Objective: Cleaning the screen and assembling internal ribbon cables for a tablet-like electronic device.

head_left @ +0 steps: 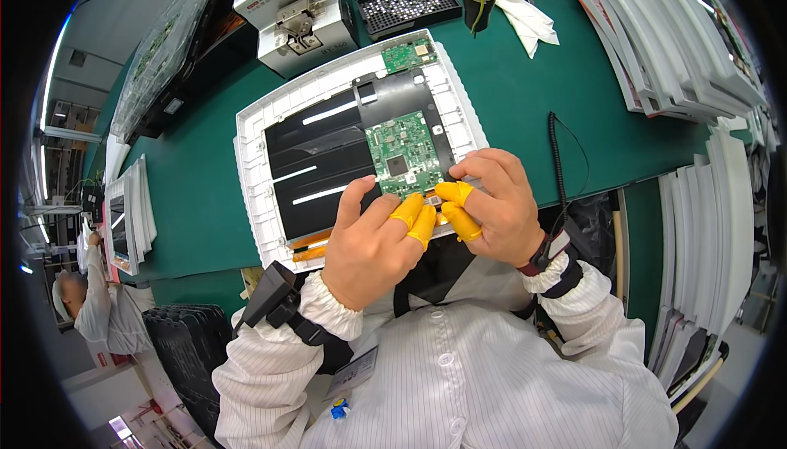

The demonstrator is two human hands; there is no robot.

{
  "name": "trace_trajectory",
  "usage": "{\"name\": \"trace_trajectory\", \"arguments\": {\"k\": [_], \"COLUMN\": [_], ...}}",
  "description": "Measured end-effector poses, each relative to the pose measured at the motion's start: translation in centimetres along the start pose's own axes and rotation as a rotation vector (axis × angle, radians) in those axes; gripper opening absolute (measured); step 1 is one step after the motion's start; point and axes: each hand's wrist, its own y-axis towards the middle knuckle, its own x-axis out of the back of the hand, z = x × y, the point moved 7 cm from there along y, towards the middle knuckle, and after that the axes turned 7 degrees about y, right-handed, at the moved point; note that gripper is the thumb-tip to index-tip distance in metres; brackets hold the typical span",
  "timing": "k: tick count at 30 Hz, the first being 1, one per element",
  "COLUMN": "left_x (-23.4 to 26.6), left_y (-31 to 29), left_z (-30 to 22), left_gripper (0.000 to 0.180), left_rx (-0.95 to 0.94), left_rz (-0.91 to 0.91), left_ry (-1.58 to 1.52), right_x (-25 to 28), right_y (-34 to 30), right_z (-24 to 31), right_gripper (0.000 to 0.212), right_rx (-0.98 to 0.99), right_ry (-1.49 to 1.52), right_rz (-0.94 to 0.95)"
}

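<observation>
- From my end, I have the left hand [373,244] bent over the lower edge of the green rectangular circuit board [400,142], two of its digits wearing yellow rubber finger cots [422,228].
- I see the right hand [500,215] close beside it, curled in at the board's lower right corner, two digits likewise in yellow.
- The fingertips of both hands nearly meet over a small strip of orange-brown film; I cannot tell whether either hand is clamped on it.
- The board lies flat on a matte black plate [402,97], at the right of a glossy black panel [307,187] framed by a white plastic housing [254,179].
- A smaller green board [409,56] sits at the housing's top right corner.
- All this rests on a green work mat [533,105].
- Beyond the housing I see a boxy light-grey machine [328,35] and, right of it, a black tray [418,25] of small silvery pieces.
- A coiled black cord [557,166] runs near the right wrist; stacked white housings [672,39] stand farther right.
</observation>
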Motion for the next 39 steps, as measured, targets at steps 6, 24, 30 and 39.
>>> {"name": "trace_trajectory", "arguments": {"k": [6,24,30,39], "left_x": [-0.16,-0.33,-0.18,-0.41], "left_y": [-0.28,-0.78,-0.64,-0.79], "left_z": [0.31,0.56,0.67,0.82], "left_gripper": [0.008,0.005,0.004,0.006], "left_rx": [0.02,0.015,0.021,0.014], "left_rz": [0.009,-0.006,-0.01,-0.032], "left_ry": [-0.001,-0.013,-0.014,-0.047], "right_x": [-0.11,-0.45,-0.39,-0.34], "right_y": [0.36,0.22,0.08,0.36], "right_z": [0.17,0.26,0.17,0.52], "right_gripper": [0.021,0.026,0.026,0.025], "right_rx": [-0.006,0.015,0.022,0.046], "right_ry": [0.046,-0.004,0.008,-0.01], "right_rz": [0.057,0.049,0.042,0.072]}}
